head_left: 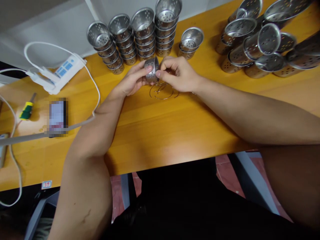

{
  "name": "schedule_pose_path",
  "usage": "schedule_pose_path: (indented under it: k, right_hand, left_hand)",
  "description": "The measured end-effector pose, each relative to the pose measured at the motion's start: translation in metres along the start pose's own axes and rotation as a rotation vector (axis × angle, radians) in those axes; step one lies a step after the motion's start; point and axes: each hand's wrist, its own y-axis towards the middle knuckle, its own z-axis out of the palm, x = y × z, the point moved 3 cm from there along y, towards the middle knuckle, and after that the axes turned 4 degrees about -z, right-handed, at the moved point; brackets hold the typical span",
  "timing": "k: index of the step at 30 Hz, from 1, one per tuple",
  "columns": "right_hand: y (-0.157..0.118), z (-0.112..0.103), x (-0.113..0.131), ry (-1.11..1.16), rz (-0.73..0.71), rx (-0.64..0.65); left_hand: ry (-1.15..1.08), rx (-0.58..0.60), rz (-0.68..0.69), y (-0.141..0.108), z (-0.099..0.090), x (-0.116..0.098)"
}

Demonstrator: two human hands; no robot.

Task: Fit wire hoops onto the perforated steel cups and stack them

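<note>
My left hand [137, 76] is closed around a perforated metal cup [151, 70], held on its side just above the table with its opening towards my right hand. Pressed together at the rim of that cup are the thumb and fingers of my right hand [178, 74]; whatever lies between them is too small to make out. Several thin bent wire pieces [163, 98] lie on the table just below my right hand, partly covered by it.
Tall stacks of perforated cups [143, 36] line the back, with a shorter stack [190, 42] beside them. More cups [260, 50] are piled at right. On the left are a power strip [66, 71], its cables, a phone [57, 116] and a green-yellow handled tool [27, 110].
</note>
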Motion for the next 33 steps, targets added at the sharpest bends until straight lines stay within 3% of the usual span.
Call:
schedule_pose_path:
  k: [11, 16, 22, 33]
  right_hand:
    - [0.003, 0.0, 0.005, 0.036, 0.089, 0.026]
    - [0.002, -0.001, 0.007, -0.012, 0.137, 0.032]
    - [0.003, -0.004, 0.004, 0.028, 0.096, 0.051]
    - [-0.001, -0.007, 0.011, 0.075, 0.148, 0.024]
  left_hand:
    - [-0.07, 0.059, 0.034, -0.004, 0.004, -0.006]
    - [-0.028, -0.007, -0.013, -0.004, 0.002, -0.005]
    - [0.012, -0.057, -0.075, -0.007, 0.008, -0.011]
    - [-0.06, 0.073, 0.05, -0.006, 0.004, -0.005]
